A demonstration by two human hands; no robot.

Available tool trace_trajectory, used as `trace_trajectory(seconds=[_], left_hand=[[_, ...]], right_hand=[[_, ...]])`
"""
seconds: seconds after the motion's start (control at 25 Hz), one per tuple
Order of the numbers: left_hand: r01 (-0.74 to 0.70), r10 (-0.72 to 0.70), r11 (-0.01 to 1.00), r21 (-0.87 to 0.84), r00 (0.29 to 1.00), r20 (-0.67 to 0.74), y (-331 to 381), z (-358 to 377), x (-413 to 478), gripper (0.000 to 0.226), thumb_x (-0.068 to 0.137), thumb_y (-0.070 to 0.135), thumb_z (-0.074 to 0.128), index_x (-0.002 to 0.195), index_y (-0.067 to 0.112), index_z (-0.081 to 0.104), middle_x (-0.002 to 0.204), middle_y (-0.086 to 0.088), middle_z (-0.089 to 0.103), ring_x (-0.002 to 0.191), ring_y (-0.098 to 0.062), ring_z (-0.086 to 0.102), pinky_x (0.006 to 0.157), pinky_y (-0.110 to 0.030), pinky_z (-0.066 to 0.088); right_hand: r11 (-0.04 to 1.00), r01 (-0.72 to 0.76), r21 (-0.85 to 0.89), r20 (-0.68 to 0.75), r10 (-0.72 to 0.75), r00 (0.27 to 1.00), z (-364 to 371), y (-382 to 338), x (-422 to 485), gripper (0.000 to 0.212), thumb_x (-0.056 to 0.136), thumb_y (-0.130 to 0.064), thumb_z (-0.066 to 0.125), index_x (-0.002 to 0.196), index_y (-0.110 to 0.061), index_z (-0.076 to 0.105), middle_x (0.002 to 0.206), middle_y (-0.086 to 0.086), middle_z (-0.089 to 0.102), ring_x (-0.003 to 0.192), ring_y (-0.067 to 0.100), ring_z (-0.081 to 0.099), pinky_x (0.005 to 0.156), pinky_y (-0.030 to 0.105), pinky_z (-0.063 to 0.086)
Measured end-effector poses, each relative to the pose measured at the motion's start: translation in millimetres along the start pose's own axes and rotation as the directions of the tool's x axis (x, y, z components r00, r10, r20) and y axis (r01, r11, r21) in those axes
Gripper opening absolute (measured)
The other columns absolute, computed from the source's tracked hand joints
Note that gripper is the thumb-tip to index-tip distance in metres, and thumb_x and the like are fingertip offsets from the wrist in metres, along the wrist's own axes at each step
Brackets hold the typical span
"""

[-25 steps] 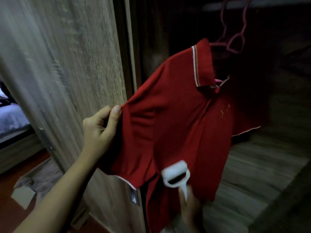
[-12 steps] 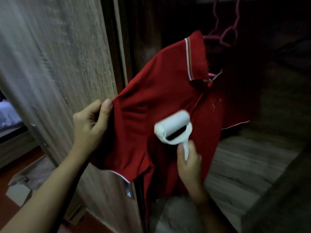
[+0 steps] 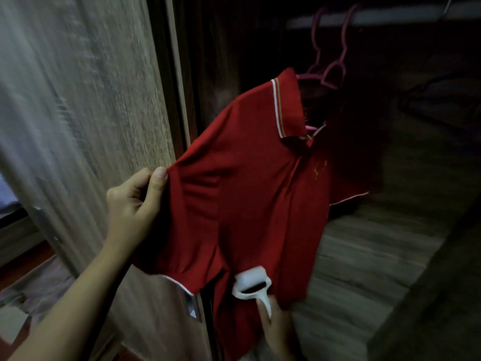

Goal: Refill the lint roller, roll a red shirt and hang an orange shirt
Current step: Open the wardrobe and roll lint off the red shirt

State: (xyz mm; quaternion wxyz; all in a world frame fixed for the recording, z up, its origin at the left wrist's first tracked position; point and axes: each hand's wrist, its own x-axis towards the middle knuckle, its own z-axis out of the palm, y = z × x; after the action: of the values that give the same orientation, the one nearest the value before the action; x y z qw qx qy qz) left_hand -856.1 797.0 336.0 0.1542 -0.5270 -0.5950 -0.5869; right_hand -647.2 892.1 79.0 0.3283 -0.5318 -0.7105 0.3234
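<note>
A red polo shirt [image 3: 250, 183] with a white-trimmed collar hangs on a pink hanger [image 3: 330, 71] inside a dark wardrobe. My left hand [image 3: 135, 201] pinches the shirt's sleeve and pulls it out to the left, so the fabric is stretched. My right hand [image 3: 276, 327] grips the handle of a white lint roller [image 3: 251, 281], whose head lies against the lower front of the shirt. No orange shirt is visible.
A wood-grain wardrobe door [image 3: 86, 121] stands at the left, close behind my left hand. The hanging rail [image 3: 390, 14] runs across the top right. A wooden shelf [image 3: 364, 256] lies below the shirt. Cloth [image 3: 33, 290] lies on the floor at the lower left.
The roller went up to the shirt's chest half a second ago and has come back down to the lower front. My left hand has kept its hold on the sleeve.
</note>
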Motion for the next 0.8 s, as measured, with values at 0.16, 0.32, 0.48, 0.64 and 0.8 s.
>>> trace_trajectory(seconds=[0.16,0.32,0.48,0.64,0.8], left_hand=[[-0.002,0.002,1.000,0.011,1.000,-0.012,1,0,1,0.045,0.094,0.035,0.043,0.056,0.013,0.033,0.052,-0.004,0.025,0.050,-0.006,0.026,0.048,-0.029,0.024],[-0.001,0.001,1.000,0.019,1.000,-0.012,0,1,0,0.048,0.093,0.037,0.043,0.056,0.007,0.035,0.051,-0.006,0.028,0.050,-0.005,0.027,0.048,-0.026,0.026],[-0.017,0.017,0.999,0.032,1.000,-0.004,4,-2,2,0.044,0.092,0.036,0.043,0.056,0.012,0.035,0.053,-0.003,0.027,0.050,-0.004,0.027,0.049,-0.022,0.025],[-0.019,0.019,1.000,0.015,1.000,-0.011,5,-1,3,0.040,0.092,0.035,0.043,0.056,0.020,0.032,0.052,0.004,0.024,0.049,-0.002,0.027,0.048,-0.018,0.024],[-0.021,0.021,1.000,0.010,1.000,-0.010,8,-2,3,0.040,0.092,0.035,0.043,0.056,0.026,0.028,0.052,0.007,0.023,0.048,-0.001,0.027,0.047,-0.017,0.023]], right_hand=[[0.961,0.243,0.130,-0.195,-0.216,0.957,-51,-78,29,0.021,0.093,-0.026,0.052,0.098,-0.007,0.059,0.062,0.007,0.066,0.060,0.019,0.067,0.049,0.026,0.032],[0.808,0.537,0.241,-0.318,-0.457,0.831,-120,-207,43,0.019,0.094,-0.036,0.043,0.082,-0.023,0.048,0.051,-0.011,0.051,0.046,-0.004,0.050,0.045,0.012,0.032],[0.839,0.276,0.469,-0.007,-0.309,0.951,-117,-224,-5,0.043,0.085,-0.062,0.033,0.087,-0.024,0.052,0.053,-0.017,0.053,0.043,0.003,0.046,0.048,0.032,0.041],[0.879,0.024,0.475,0.177,-0.122,0.977,-86,-189,-53,0.051,0.075,-0.066,0.037,0.097,-0.026,0.059,0.051,-0.012,0.048,0.045,-0.001,0.041,0.050,0.021,0.031],[0.871,-0.029,0.490,0.039,0.011,0.999,-114,-197,28,0.031,0.097,-0.037,0.037,0.098,-0.011,0.055,0.059,-0.001,0.042,0.042,0.006,0.040,0.044,0.023,0.033]])
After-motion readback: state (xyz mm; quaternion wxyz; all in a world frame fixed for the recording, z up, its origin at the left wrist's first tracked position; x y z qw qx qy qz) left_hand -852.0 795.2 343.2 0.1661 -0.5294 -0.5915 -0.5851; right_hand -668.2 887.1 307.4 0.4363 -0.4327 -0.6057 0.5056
